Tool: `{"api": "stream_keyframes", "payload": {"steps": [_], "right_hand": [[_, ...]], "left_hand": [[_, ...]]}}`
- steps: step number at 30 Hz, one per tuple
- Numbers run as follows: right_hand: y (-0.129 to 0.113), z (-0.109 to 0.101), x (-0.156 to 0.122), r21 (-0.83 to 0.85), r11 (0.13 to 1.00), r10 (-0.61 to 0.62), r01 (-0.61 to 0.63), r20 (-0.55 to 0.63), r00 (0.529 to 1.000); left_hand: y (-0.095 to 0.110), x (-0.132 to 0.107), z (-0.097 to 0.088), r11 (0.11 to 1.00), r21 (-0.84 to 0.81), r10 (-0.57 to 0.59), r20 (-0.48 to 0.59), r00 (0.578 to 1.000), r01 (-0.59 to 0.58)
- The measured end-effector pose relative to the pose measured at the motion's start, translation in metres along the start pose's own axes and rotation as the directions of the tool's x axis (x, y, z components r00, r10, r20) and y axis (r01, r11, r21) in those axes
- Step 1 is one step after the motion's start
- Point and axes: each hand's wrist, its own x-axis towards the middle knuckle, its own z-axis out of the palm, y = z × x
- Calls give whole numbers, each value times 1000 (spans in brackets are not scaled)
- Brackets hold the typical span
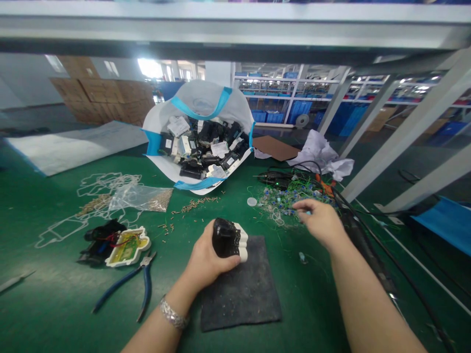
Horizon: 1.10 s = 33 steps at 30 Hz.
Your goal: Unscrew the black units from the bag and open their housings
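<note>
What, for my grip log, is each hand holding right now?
Left hand: closed around the black and white part, on the dark mat.
Right hand: apparently pinching a small blue piece.

Readable text: none that I can make out | white tags (220, 148) in the bag (240, 105): too blurred | cardboard boxes (110, 98): no print legible | black part (225, 238) under my left hand (206, 264): no legible marking
</note>
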Motion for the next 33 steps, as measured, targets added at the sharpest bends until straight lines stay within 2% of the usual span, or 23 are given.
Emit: {"api": "stream_keyframes", "payload": {"steps": [3, 5, 6, 7, 9, 10, 11, 12, 13, 14, 16, 18, 20, 25, 30, 33], "right_hand": [[17, -19, 9, -141, 984, 83, -109, -178, 981], [15, -18, 9, -199, 971, 80, -131, -246, 966], [11, -13, 6, -199, 974, 62, -110, -232, 971], [4, -5, 2, -144, 988, 37, -61, -169, 985], [-15, 15, -11, 158, 986, -67, 52, 91, 994], [-25, 27, -19, 388, 920, -159, 52, 250, 955], [-35, 38, -27, 564, 826, -258, 0, 377, 889], [-43, 49, -34, 672, 737, -324, -76, 450, 832], [-50, 58, -41, 734, 658, -348, -168, 494, 797], [-55, 65, -47, 765, 592, -338, -254, 522, 783], [-59, 73, -53, 787, 483, -271, -385, 552, 789], [-57, 74, -53, 786, 426, -224, -448, 571, 790], [-54, 70, -49, 781, 423, -220, -461, 581, 783], [-46, 60, -41, 777, 407, -272, -481, 605, 748], [-38, 57, -36, 769, 419, -300, -483, 620, 725], [-34, 56, -30, 749, 474, -287, -464, 629, 723]], "left_hand": [[-6, 6, -4, 997, -56, -53, -49, 997, 50], [-9, 7, -4, 990, -125, -70, -57, 996, 63], [-10, 8, -4, 984, -166, -69, -49, 996, 60], [-10, 8, -4, 976, -211, -62, -41, 997, 52], [-8, 6, -4, 955, -294, -44, -28, 999, 33], [-7, 5, -3, 946, -324, -35, -21, 999, 26], [-6, 4, -3, 939, -343, -27, -13, 1000, 21], [-5, 3, -2, 937, -349, -21, -5, 1000, 18], [-5, 2, -1, 939, -344, -17, 1, 1000, 16], [-5, 2, 0, 942, -335, -13, 13, 1000, 17], [-5, 1, 1, 943, -331, -5, 44, 999, 20], [-5, 2, 0, 925, -379, -2, 86, 996, 35], [-5, 2, -2, 875, -479, -25, 111, 993, 76], [-4, 5, -9, 674, -718, -128, 118, 985, 174], [-4, 6, -10, 537, -809, -239, 123, 963, 237], [-3, 7, -7, 490, -834, -288, 119, 950, 253]]}}
